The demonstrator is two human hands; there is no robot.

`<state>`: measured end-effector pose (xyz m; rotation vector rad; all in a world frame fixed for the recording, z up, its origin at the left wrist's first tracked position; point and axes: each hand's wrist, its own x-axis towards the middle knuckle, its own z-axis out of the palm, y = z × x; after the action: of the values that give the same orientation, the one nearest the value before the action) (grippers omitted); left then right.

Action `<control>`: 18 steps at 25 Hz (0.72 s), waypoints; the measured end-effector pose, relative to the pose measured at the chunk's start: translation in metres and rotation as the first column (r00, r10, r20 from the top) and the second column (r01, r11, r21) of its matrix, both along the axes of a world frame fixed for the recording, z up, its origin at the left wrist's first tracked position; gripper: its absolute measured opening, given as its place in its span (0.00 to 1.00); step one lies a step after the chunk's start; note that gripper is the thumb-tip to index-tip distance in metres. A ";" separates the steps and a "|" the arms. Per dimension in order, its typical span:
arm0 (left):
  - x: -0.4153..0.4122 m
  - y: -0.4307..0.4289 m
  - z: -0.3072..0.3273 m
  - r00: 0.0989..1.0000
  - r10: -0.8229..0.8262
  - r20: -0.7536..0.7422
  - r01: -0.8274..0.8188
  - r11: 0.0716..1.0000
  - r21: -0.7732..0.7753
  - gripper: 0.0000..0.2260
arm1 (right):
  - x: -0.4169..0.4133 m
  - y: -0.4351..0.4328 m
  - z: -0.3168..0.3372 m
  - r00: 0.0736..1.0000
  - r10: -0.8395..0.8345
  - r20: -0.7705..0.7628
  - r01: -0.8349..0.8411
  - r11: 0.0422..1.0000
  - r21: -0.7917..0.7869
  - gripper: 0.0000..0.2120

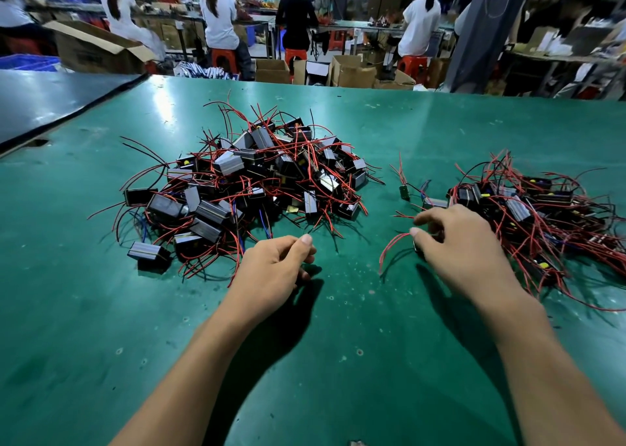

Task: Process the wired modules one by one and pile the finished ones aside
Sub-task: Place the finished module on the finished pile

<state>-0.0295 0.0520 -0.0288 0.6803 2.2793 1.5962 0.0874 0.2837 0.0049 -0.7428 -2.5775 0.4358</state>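
Observation:
A big heap of black box modules with red and black wires [250,181] lies on the green table [101,310], left of centre. A second, flatter pile of wired modules [528,215] spreads at the right. My right hand [464,246] hovers at that pile's near-left edge, fingers curled over a small dark module whose red wires [389,249] trail left. My left hand [274,266] rests just below the big heap, fingers loosely curled, holding nothing I can see. A small loose green board with wires [403,191] lies between the piles.
The table's far edge runs across the top, with cardboard boxes [352,71] behind it. Several people sit with their backs turned at benches beyond. A second tabletop [50,97] adjoins at the far left.

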 end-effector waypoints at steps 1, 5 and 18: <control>0.000 0.000 0.000 1.000 0.002 0.006 -0.002 1.000 -0.002 0.15 | -0.003 -0.012 0.000 0.997 0.069 -0.029 -0.069 0.998 -0.006 0.12; 0.000 0.001 0.000 1.000 0.003 -0.020 -0.003 1.000 -0.008 0.15 | -0.018 -0.049 -0.023 0.977 0.133 0.166 -0.140 0.990 0.032 0.19; 0.000 0.000 -0.003 1.000 0.011 0.004 -0.011 1.000 0.028 0.14 | -0.010 -0.007 -0.031 0.959 -0.270 0.085 0.263 0.961 0.086 0.18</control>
<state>-0.0292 0.0517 -0.0313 0.6719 2.2657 1.6355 0.0778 0.2767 -0.0262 -1.0901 -2.5146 0.2235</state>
